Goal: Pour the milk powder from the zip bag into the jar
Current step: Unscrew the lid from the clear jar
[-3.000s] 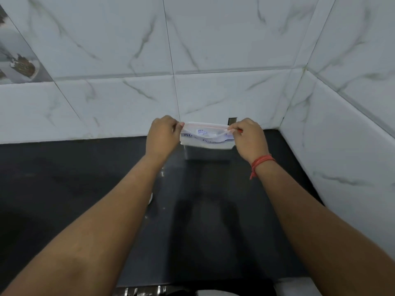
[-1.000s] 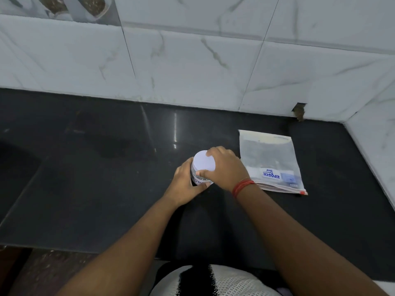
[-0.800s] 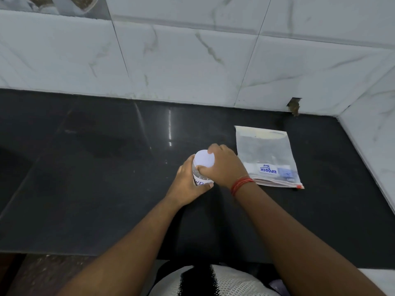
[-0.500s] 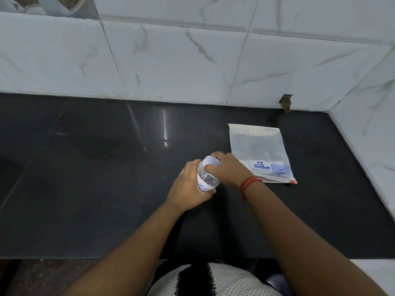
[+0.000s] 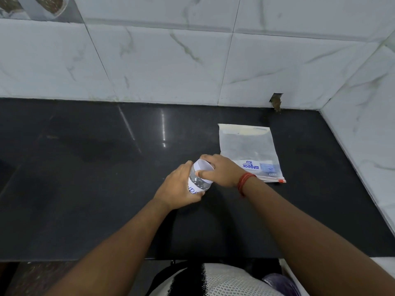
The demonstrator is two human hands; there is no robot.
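The jar [image 5: 199, 179] sits near the middle of the black counter [image 5: 85, 167], tilted so its white lid [image 5: 204, 166] leans away to the far right. It is a small clear container with a white label low on its side, and it looks light and stiff, likely plastic, so it should take a firm squeeze without giving; a smooth wall like that can spin in the palm, though. The left hand [image 5: 178, 189] is wrapped round the body from the left and near side, holding it fast. The right hand [image 5: 222, 170] is clamped over the lid from the right, fingers curled on its rim, which reads as the lid being twisted; whether on or off cannot be told. The body is the place to hold, low around the label, with the other hand on the lid's edge.

Just right of the hands the zip bag [image 5: 249, 152] lies flat on the counter, apart from the jar, its zip end nearest the person. It looks thin, soft and floppy, and nearly flat; how much powder it holds is unclear. It would best be taken by its two top corners.

Behind, white marbled tiles [image 5: 160, 60] close the far and right sides.
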